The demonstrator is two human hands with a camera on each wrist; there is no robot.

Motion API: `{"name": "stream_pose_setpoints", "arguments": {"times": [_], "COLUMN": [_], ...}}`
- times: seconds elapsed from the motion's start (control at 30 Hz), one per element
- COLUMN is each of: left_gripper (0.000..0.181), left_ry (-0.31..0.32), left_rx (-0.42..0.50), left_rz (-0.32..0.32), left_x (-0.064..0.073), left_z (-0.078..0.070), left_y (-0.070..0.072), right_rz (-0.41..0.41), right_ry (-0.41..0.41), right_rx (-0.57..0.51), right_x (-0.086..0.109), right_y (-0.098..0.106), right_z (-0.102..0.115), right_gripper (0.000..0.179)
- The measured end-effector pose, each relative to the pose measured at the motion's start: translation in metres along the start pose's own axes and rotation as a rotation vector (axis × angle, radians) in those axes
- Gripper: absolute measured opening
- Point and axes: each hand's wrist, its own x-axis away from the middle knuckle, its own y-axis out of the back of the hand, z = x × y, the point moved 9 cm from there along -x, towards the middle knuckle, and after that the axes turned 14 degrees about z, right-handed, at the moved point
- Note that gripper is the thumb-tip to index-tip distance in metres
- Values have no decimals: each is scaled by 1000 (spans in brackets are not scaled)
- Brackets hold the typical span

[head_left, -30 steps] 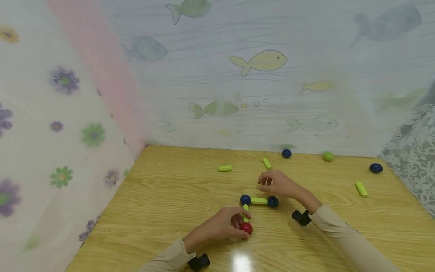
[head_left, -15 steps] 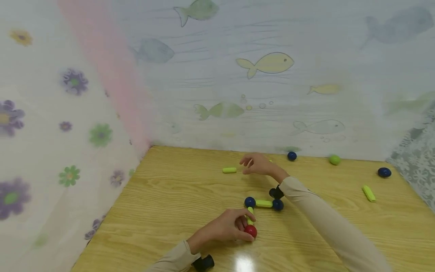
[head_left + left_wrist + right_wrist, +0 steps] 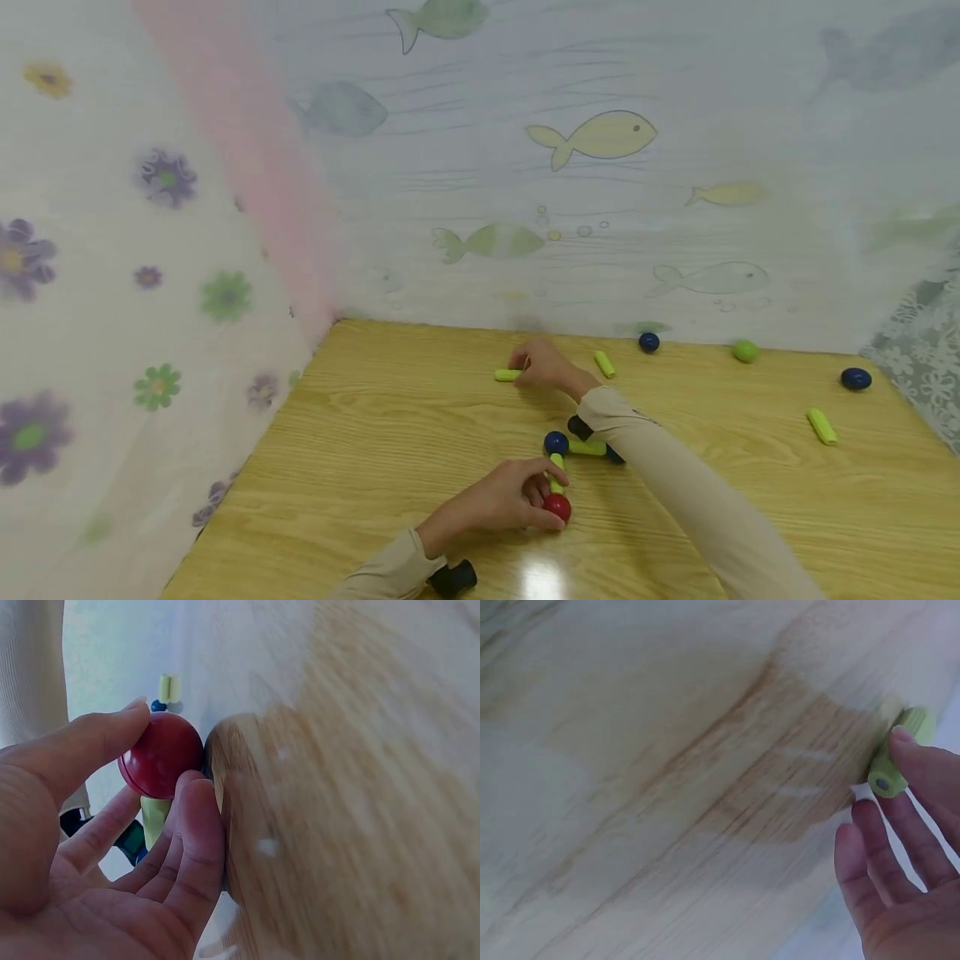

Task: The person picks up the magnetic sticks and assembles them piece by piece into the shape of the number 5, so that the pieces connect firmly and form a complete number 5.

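Note:
My left hand [image 3: 504, 498] holds a red ball [image 3: 557, 507] between thumb and fingers, as the left wrist view also shows. A yellow-green rod [image 3: 556, 472] runs from the red ball to a dark blue ball [image 3: 556, 443]. From that blue ball a second rod [image 3: 587, 448] leads to another blue ball [image 3: 616, 455], partly hidden by the right sleeve. Farther back, my right hand [image 3: 546, 365] pinches a loose yellow-green rod [image 3: 901, 754]; its thumb lies on the rod, whose near end shows a grey metal spot. The rod lies at or just above the table; I cannot tell which.
Toward the back are a loose rod [image 3: 604, 364], a blue ball [image 3: 649, 342] and a green ball [image 3: 746, 351]. At the right lie another blue ball [image 3: 856, 378] and a rod [image 3: 822, 427]. Printed cloth [image 3: 480, 183] stands behind the wooden table [image 3: 375, 433].
My right hand has moved left and back, from above the joined pieces to the loose rod, and its fingers have come together on it. The left hand stays on the red ball.

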Motion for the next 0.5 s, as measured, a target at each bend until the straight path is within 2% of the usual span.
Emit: {"name": "stream_pose_setpoints", "arguments": {"times": [0.2, 0.33, 0.5], "left_gripper": [38, 39, 39], "left_ry": [10, 9, 8], "left_rx": [26, 22, 20], "left_rz": [18, 20, 15], "left_x": [-2, -2, -1], "left_z": [-1, 0, 3], "left_y": [-1, -1, 0], "right_rz": [0, 3, 22], "right_ry": [19, 1, 24], "right_rx": [27, 9, 19], "right_x": [17, 38, 67], "right_y": [7, 15, 20], "right_z": [-2, -6, -6], "right_gripper": [15, 13, 11]}}
